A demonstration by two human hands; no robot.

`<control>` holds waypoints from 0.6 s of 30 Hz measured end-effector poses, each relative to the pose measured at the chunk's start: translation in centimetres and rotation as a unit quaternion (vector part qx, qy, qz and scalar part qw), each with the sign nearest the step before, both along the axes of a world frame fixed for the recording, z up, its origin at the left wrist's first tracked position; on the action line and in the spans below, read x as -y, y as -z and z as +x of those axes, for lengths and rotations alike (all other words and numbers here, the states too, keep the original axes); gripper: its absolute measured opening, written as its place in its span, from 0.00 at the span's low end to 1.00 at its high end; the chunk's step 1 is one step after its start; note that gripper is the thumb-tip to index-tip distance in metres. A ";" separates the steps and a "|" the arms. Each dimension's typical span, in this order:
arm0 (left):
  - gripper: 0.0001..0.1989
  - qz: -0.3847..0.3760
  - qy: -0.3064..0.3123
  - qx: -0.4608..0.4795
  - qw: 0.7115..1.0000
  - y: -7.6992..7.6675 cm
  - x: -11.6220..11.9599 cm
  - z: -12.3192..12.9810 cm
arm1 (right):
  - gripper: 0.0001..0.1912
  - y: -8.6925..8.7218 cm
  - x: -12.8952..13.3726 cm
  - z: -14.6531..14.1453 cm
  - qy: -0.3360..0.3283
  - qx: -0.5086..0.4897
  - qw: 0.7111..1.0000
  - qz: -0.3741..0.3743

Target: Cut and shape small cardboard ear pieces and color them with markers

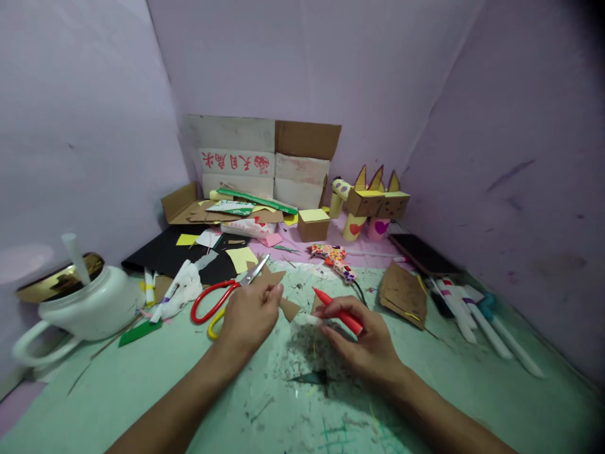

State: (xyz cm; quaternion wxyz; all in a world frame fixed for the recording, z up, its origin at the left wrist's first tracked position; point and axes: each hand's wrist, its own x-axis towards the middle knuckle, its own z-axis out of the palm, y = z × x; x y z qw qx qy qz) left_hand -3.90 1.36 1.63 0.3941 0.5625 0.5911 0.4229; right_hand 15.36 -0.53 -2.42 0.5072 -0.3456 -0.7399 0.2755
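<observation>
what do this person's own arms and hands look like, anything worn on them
The left forearm and right forearm are bare: no sleeve, watch or bracelet shows. The grip on each side, left hand and right hand, is ungloved; no ring or marking shows, though parts of both are hidden.

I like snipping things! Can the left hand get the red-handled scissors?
Probably yes. The left hand is right by the red-handled scissors, and nothing seems to stand between them. I can't tell, though, whether its fingers already hold something.
</observation>
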 end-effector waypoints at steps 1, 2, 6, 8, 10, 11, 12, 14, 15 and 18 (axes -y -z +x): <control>0.13 -0.022 0.032 0.010 0.999 -0.2 0.2 0.1 | 0.08 0.1 -0.2 0.0 0.010 -0.005 1.000 -0.009; 0.13 -0.061 0.073 0.026 0.995 -0.2 0.4 0.4 | 0.08 0.2 -0.3 0.0 0.013 -0.006 1.000 -0.012; 0.15 -0.158 0.147 0.133 0.967 0.1 1.0 1.8 | 0.08 0.3 -0.5 -0.4 0.019 0.002 1.000 -0.003; 0.15 -0.151 0.134 0.169 0.965 0.5 1.0 2.2 | 0.07 0.1 -0.5 -0.4 0.014 0.003 1.000 -0.010; 0.14 -0.146 0.118 0.210 0.960 0.8 0.7 2.1 | 0.05 -0.2 -0.5 -0.3 -0.002 -0.016 0.999 -0.031; 0.14 -0.140 0.103 0.233 0.957 0.8 0.5 1.9 | 0.05 -0.3 -0.5 -0.2 -0.006 -0.045 0.998 -0.053; 0.14 -0.134 0.085 0.258 0.953 0.8 0.3 1.7 | 0.06 -0.5 -0.6 0.0 -0.007 -0.086 0.993 -0.081; 0.14 -0.122 0.052 0.302 0.944 0.8 -0.1 1.3 | 0.10 -0.6 -0.7 0.2 -0.001 -0.188 0.971 -0.146; 0.14 -0.119 0.040 0.320 0.939 0.7 -0.3 1.1 | 0.13 -0.7 -0.7 0.4 0.004 -0.231 0.957 -0.174; 0.14 -0.127 0.043 0.341 0.931 0.8 -0.3 1.1 | 0.15 -0.6 -0.8 0.5 0.008 -0.272 0.940 -0.207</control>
